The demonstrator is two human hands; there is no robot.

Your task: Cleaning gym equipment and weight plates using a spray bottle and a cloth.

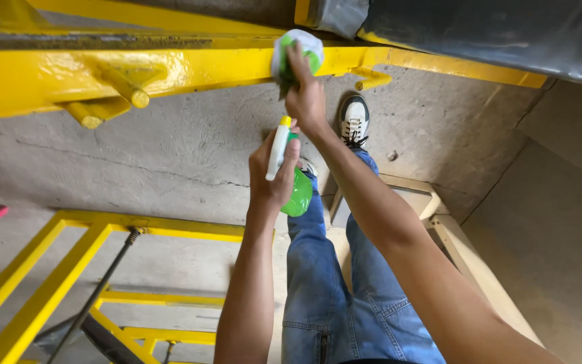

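At far left a yellow frame [48, 269] stands on the concrete floor [170, 155], and above it a glossy yellow beam [170, 71] runs across the view with two stubby pegs [112, 94] jutting from it. Nearer the middle, the left hand [272, 172] is closed round the neck of a green spray bottle [298, 192], its white and yellow trigger head [279, 145] pointing up toward the beam. The bottle looks like thin plastic, light and a little springy, probably slippery if wet, so the narrow neck under the trigger seems the sure place to grip it. Just right of it, the right hand [306, 101] presses a green and white cloth [296, 54] flat against the beam, fingers spread over it. The cloth looks soft and limp, bunching under the palm; it should follow the painted steel easily. Below are blue jeans [345, 296] and a white shoe [354, 120].
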